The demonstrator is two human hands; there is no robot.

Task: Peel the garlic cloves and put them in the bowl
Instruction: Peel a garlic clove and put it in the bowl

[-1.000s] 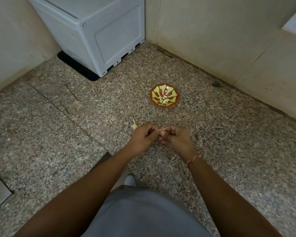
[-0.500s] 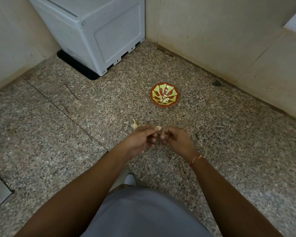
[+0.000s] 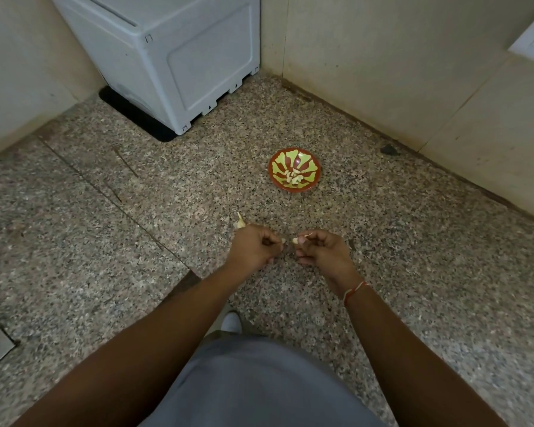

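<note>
the left hand (image 3: 253, 246) is curling its grip, apparently around garlic (image 3: 240, 222); the right hand (image 3: 319, 246) is pinching a peeled clove (image 3: 295, 241). the bowl (image 3: 295, 173) is sitting farther off, so a toss risks missing onto the floor (image 3: 413, 257).

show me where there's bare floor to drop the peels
Bare floor lies right of the right hand, out toward the wall, and left of the left hand. It is tighter ahead, between the hands and the bowl, where garlic lies.
</note>
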